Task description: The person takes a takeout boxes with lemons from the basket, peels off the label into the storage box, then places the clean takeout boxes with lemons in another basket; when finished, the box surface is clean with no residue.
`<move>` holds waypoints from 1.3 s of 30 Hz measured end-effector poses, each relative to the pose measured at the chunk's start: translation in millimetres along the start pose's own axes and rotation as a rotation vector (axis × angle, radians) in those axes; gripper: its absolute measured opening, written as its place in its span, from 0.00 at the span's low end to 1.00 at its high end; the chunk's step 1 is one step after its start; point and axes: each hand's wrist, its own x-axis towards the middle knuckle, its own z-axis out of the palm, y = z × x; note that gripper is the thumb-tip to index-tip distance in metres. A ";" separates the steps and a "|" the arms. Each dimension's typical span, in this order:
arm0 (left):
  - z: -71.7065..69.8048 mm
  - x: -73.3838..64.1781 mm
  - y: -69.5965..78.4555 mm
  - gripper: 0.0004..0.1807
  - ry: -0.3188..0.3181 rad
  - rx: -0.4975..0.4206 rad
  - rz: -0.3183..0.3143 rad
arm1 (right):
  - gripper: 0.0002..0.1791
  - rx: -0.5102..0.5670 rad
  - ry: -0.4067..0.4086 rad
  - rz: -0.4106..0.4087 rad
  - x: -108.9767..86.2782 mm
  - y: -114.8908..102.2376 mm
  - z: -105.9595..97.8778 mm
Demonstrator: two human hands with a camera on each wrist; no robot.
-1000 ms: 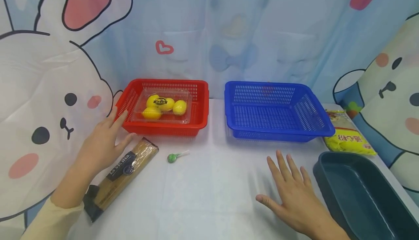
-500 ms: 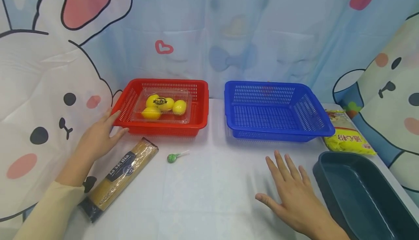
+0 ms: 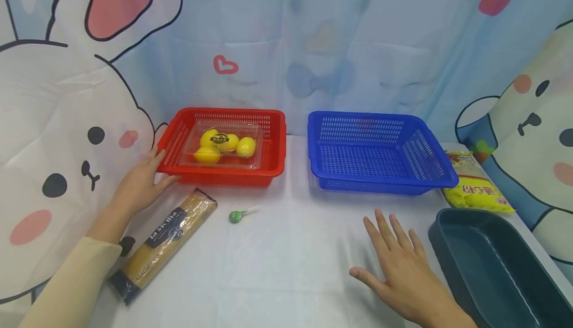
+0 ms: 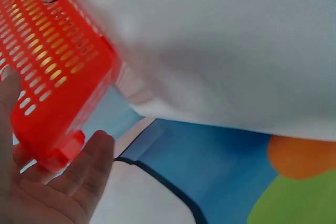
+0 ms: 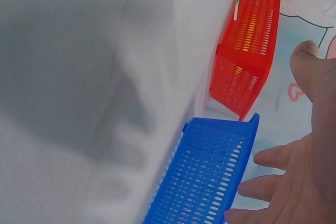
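My left hand (image 3: 140, 181) grips the left end of a red plastic basket (image 3: 233, 173). In the left wrist view, its thumb lies against the basket's slotted front wall, while the fingers (image 4: 97, 153) reach round the rim at the corner. Inside this basket sits a clear plastic box of lemons (image 3: 208, 154) with a black label. My right hand (image 3: 400, 263) hovers palm down with spread fingers, holding nothing. Ahead of it stands a blue slotted basket (image 3: 371, 185), with nothing visible inside. Beside my left forearm lies a pack of spaghetti (image 3: 167, 241).
A green lollipop (image 3: 236, 216) lies on the white table in front of the red basket. At right are a dark teal tray (image 3: 492, 263) and a yellow bag (image 3: 476, 186) behind it. A cartoon-printed curtain (image 3: 327, 35) hangs behind the baskets and along the sides.
My left hand has lowered slightly left and down onto the red basket's left rim and taken hold there. The baskets and my right hand have stayed nearly in place.
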 end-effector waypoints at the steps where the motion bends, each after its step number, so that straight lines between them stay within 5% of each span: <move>1: 1.5 0.6 -1.0 0.53 0.008 -0.006 0.001 | 0.62 0.001 -0.002 0.000 -0.3 0.0 0.3; 24: 12.8 7.6 -4.2 0.54 0.137 -0.139 0.038 | 0.62 0.001 -0.003 -0.015 0.9 -4.8 -1.8; 39: 16.3 8.5 -5.9 0.54 0.130 -0.144 0.038 | 0.60 0.031 0.109 -0.231 38.7 -50.7 -89.0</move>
